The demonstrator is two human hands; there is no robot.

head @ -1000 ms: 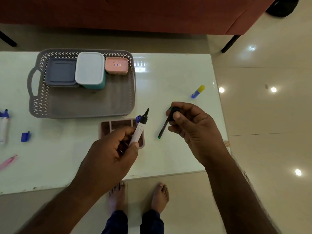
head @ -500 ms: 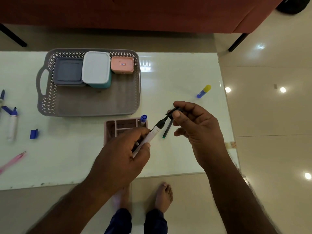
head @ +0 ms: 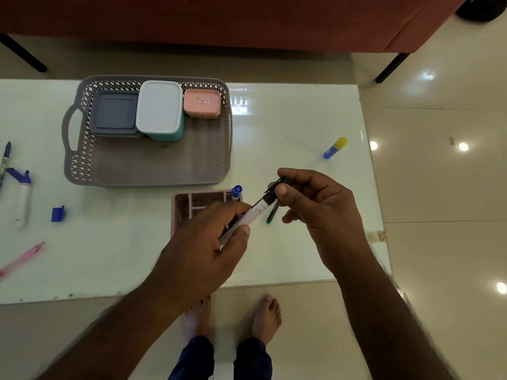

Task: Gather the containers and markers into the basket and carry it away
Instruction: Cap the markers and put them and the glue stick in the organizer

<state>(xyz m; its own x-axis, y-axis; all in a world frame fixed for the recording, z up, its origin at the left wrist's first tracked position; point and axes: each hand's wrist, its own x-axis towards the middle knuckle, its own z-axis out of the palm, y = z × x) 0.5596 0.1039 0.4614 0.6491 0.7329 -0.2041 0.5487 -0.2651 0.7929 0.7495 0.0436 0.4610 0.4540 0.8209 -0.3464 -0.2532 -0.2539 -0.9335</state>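
The left hand (head: 203, 242) grips a white marker (head: 253, 212) while the right hand (head: 310, 204) pinches its black cap (head: 275, 185) at the tip, likely to close it before packing. The basket (head: 82, 163), holding three containers, sits toward the table's far edge.

Home living room, red sofa (head: 247, 20), glossy tiled floor (head: 439, 215), bare feet (head: 266, 316)

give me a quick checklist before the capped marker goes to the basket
1. Cap fully seated on the white marker: cannot tell; right hand pinches it at the tip.
2. Left hand gripping the barrel: ok.
3. Free floor in the basket: ok.
4. Three containers already in the basket: ok.
5. Other markers gathered: not ok; blue marker and pink pen lie on the table.
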